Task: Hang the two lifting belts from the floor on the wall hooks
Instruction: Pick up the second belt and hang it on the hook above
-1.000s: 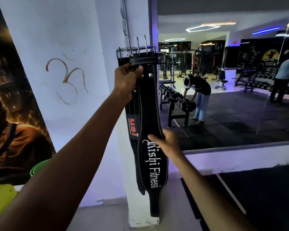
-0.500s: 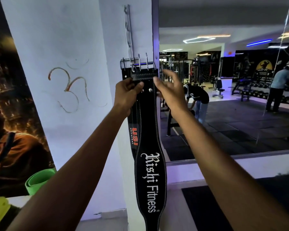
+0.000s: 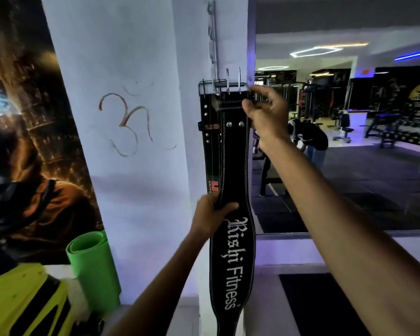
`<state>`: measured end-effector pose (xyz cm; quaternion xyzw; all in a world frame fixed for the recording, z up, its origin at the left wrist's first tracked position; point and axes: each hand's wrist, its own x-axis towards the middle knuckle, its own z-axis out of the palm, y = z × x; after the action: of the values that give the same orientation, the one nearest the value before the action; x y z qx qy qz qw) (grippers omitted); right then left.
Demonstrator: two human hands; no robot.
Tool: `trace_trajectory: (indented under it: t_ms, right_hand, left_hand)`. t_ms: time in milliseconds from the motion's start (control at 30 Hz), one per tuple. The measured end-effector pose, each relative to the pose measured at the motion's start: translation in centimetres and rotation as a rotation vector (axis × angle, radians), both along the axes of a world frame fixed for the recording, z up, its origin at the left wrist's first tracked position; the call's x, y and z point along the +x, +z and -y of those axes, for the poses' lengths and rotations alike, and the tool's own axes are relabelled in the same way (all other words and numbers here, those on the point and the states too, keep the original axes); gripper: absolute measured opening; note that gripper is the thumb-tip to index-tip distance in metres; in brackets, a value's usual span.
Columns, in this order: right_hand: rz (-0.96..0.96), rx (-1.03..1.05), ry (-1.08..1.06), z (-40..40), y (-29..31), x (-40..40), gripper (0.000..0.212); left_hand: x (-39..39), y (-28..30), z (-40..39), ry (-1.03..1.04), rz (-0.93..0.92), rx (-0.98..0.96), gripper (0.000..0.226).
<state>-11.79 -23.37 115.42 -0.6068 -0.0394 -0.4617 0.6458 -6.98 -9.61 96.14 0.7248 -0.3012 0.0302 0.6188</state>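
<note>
Item: two black lifting belts on a white pillar, hanging side by side.

Front belt (image 3: 233,170): lettered "Rishi Fitness", its buckle (image 3: 230,84) at the top just left of the right hand's fingers. The two prongs stand upright above the frame. The strap drops straight down past the left hand.

Rear belt (image 3: 210,151): red lettering, mostly covered by the front one and lying to its left. Its buckle end sits at the same height; whether it is fully seated on a hook cannot be told.

Hook rail (image 3: 214,44): a metal strip fixed to the pillar, running up from the buckles. The exact hook carrying each buckle is hidden behind straps and metal.

Right hand (image 3: 264,112): fingers pinched narrow on the right end of the front buckle's frame.

Left hand (image 3: 211,214): fingers closed round the left edge of the front belt, just above the lettering, thumb across its face.

Risks, as judged:
- If the buckle frame only rests on the hook's tip, letting go with the upper fingers could send the heavy strap to the floor.
- A downward tug from the lower fingers could lever the frame off.
- Nudging the front buckle sideways may knock the rear belt loose, since the two crowd the same spot.
- Loose prongs could snag the neighbouring frame.
</note>
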Motion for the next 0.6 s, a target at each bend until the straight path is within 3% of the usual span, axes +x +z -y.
trace_trajectory:
  t_ms: [100, 200, 300, 333, 400, 500, 600]
  right_hand:
    - [0.009, 0.006, -0.021, 0.4, 0.0, -0.1, 0.033]
    - [-0.033, 0.013, -0.024, 0.3, -0.9, -0.3, 0.032]
    - [-0.041, 0.013, -0.016, -0.1, -1.6, -0.5, 0.034]
    - [-0.044, 0.017, -0.023, -0.3, -1.7, -0.5, 0.034]
    - [-0.036, 0.039, -0.024, -0.4, -1.8, -0.5, 0.034]
    - [-0.046, 0.037, -0.014, -0.4, -2.2, -0.6, 0.036]
    - [-0.061, 0.047, 0.007, -0.3, -2.9, -0.8, 0.038]
  left_hand:
    - [-1.1, -3.9, -1.5, -0.087, -0.141, 0.089, 0.011]
    - [-0.9, -2.6, -2.0, -0.136, -0.151, -0.004, 0.003]
    - [-0.1, 0.1, -1.8, -0.111, -0.126, -0.138, 0.032]
    - [0.0, 0.2, -1.6, -0.119, -0.125, -0.13, 0.032]
    - [-0.2, -1.9, -1.6, -0.105, -0.142, -0.033, 0.007]
    - [-1.6, -5.2, -2.4, -0.152, -0.186, 0.094, 0.013]
    - [-1.6, -3.6, -2.7, -0.14, -0.175, 0.008, 0.02]
